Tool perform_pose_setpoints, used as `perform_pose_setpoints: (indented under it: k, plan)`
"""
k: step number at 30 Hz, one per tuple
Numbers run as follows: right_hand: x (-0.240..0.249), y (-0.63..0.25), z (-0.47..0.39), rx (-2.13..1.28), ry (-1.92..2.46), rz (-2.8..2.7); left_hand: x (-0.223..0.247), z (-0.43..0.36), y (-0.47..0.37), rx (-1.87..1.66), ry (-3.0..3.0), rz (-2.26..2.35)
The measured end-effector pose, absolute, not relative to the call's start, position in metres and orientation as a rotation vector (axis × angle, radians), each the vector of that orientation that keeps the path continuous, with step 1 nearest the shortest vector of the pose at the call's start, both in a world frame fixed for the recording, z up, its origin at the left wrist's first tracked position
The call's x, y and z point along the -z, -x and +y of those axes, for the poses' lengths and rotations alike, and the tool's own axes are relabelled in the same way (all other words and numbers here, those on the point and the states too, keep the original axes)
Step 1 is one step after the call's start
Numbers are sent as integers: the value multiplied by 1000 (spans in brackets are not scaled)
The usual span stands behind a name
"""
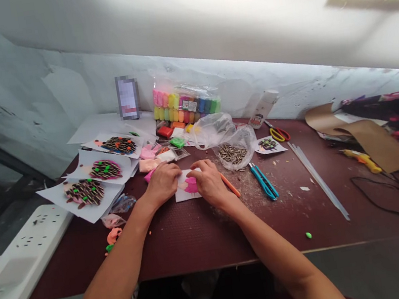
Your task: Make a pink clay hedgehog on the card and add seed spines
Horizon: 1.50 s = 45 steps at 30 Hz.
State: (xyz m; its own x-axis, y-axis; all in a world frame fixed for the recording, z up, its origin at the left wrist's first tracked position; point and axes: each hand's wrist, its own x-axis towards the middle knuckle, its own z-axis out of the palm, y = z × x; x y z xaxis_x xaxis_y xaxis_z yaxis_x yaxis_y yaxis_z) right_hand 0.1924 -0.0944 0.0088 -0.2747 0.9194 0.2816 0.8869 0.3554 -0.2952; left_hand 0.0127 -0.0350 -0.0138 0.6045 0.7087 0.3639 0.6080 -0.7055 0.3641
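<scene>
A small white paper (187,194) lies on the dark red table, with a flat pink clay shape (190,185) on it. My left hand (163,181) rests at the paper's upper left corner, fingers bent together; whatever is under the fingertips is too small to make out. My right hand (207,181) is over the paper's right side, its fingers curled at the pink clay and partly covering it. An orange pen-like tool (230,185) lies just right of my right hand. Behind the hands are pink clay pieces (150,165).
Seed-covered clay hedgehogs on paper (84,192) lie at the left, beside a white power strip (35,239). A bag of seeds (233,154), blue cutter (264,181), scissors (279,134), glue sticks (318,179) and glue gun (362,160) are to the right. Packaged clay (187,106) stands behind.
</scene>
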Motion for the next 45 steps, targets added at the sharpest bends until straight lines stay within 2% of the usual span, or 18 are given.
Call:
perform_pose_setpoints:
  k: [6, 14, 26, 45]
  plan:
    - [-20, -201, -110, -120, 1496, -2370, 4, -38, -7, -545, -2667, 1052]
    - [-11, -210, -122, -36, 1338, -2558, -5, -40, -5, -404, -2635, 1066]
    - [-10, -207, -122, 72, 1335, -2636, -11, -43, 9, -202, -2541, 1043]
    - [-10, -204, -124, 120, 1350, -2627, -10, -41, 9, -189, -2509, 1047]
